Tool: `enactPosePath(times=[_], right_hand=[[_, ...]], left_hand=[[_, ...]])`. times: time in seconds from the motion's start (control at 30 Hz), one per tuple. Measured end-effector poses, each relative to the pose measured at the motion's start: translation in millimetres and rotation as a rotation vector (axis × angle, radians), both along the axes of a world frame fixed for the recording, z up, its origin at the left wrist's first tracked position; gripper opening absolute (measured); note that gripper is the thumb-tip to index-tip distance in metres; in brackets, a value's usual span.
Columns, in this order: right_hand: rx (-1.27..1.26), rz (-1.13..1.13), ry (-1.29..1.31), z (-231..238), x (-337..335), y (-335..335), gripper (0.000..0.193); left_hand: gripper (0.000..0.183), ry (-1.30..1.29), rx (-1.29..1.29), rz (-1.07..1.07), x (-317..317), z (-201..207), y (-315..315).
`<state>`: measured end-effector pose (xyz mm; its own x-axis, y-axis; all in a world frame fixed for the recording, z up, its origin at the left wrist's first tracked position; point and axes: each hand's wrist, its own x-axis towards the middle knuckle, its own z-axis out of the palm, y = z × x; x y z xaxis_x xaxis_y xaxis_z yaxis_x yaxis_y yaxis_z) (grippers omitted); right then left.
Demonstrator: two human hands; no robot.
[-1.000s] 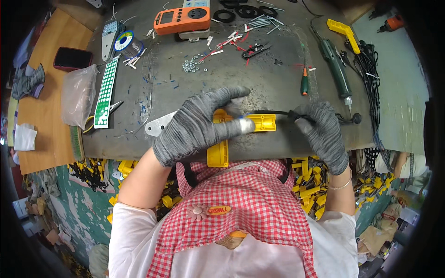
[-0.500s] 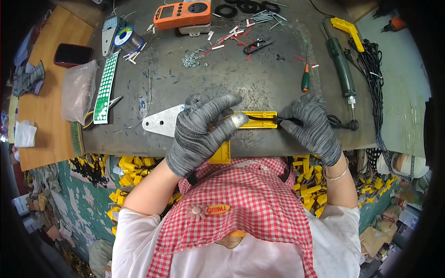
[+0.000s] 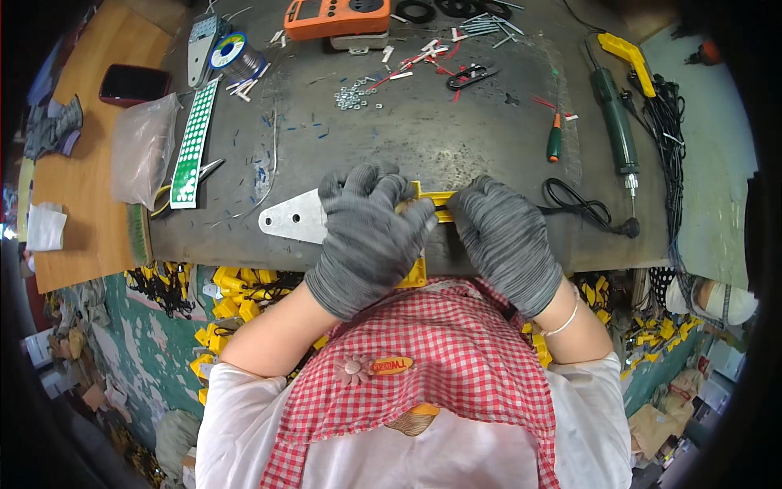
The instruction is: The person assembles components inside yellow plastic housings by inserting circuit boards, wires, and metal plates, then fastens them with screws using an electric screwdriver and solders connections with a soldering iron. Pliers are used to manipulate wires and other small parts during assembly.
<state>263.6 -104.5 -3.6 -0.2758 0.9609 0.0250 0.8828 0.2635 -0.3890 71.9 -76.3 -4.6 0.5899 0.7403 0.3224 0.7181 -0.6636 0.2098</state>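
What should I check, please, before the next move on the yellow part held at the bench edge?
1. Left hand covers the yellow part: ok.
2. Right hand on its other end: ok.
3. Part resting on the bench, near the edge: ok.
4. Metal plate lies beside the left hand: ok.
5. Black cable joined to the part: cannot tell.
6. Small screwdriver lies apart, untouched: ok.

two gloved hands (image 3: 371,236), one screwdriver (image 3: 555,138)
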Motion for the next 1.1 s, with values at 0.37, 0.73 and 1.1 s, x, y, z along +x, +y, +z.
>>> enactPosePath(times=[0.37, 0.73, 1.1], right_hand=[[-0.243, 0.081, 0.003, 12, -43, 47, 0.024], [0.215, -0.22, 0.4, 36, 102, 126, 0.033], [0.523, -0.978, -0.206, -26, 344, 206, 0.044]], left_hand=[[0.027, -0.053, 0.032, -0.19, -30, -31, -39], [0.021, -0.091, 0.083, -0.238, -29, -30, -23], [0.014, -0.138, 0.158, -0.278, -33, -42, -30]])
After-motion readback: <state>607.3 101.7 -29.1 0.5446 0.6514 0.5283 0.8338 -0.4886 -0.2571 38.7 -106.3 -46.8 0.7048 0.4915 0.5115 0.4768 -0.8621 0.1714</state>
